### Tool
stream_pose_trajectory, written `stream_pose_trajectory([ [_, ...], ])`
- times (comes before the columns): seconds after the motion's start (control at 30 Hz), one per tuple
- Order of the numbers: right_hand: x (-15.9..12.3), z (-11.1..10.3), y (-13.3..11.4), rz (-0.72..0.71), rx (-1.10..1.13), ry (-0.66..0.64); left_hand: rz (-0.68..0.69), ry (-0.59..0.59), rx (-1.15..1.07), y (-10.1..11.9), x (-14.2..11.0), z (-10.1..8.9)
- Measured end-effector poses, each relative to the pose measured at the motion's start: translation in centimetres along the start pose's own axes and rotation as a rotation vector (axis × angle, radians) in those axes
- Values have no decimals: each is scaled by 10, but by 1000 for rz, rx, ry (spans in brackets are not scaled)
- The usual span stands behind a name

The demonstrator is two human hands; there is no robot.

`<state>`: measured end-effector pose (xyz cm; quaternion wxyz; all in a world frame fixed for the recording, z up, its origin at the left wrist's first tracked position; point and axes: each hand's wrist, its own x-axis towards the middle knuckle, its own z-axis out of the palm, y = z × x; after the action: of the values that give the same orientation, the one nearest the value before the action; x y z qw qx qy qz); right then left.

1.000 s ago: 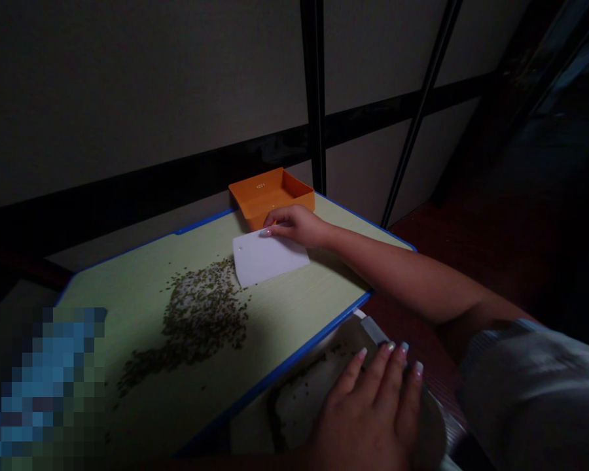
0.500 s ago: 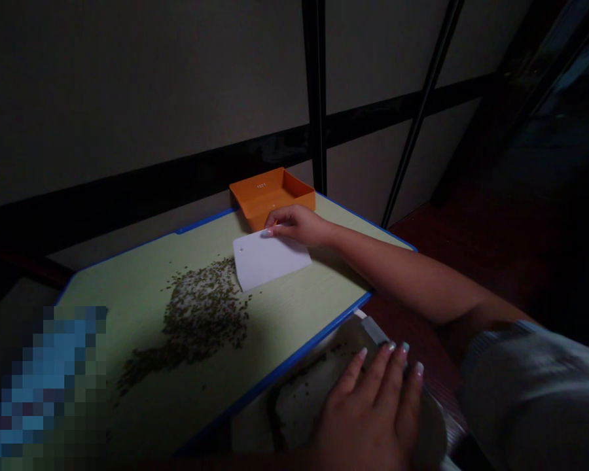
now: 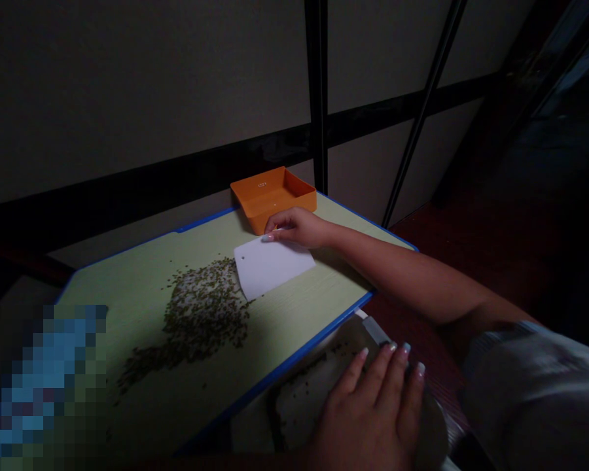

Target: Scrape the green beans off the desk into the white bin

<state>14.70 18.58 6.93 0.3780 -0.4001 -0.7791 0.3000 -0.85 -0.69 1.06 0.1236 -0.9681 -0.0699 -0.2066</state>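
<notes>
My right hand [image 3: 297, 227] pinches the top edge of a white scraper [image 3: 273, 265], a flat sheet with a small hole near one corner. The scraper leans on the pale table [image 3: 294, 320], its left edge beside a spread of small dark grains [image 3: 203, 311]. Just behind my right hand sits an orange open box [image 3: 275, 196]. Below the table's front edge, my left hand [image 3: 368, 409] lies with fingers stretched over a pale container [image 3: 302, 402] holding scattered dark grains. Its thumb is hidden.
A blue rim [image 3: 294, 358] edges the table. A grey-and-white piece [image 3: 373, 327] shows beyond my left fingertips. Behind the table stand tall panels [image 3: 152, 85] with dark strips. A blurred blue patch [image 3: 44, 373] covers the lower left.
The scraper has tipped flatter, its lower edge sliding slightly toward me and to the right. My right hand has lowered a little. My left hand stays nearly still.
</notes>
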Motion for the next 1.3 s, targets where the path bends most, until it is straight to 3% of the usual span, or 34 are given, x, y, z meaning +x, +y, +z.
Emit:
stream_pose_trajectory([
  [0.8, 0, 1, 0, -47, 64, -67, 12, -7, -2, 0, -1, 1],
  [1.07, 1, -3, 2, -30, 70, 34, 5, 5, -6, 0, -1, 1],
  [1.3, 1, 5, -2, 7, 11, 28, 6, 25, 0, -1, -2, 4],
])
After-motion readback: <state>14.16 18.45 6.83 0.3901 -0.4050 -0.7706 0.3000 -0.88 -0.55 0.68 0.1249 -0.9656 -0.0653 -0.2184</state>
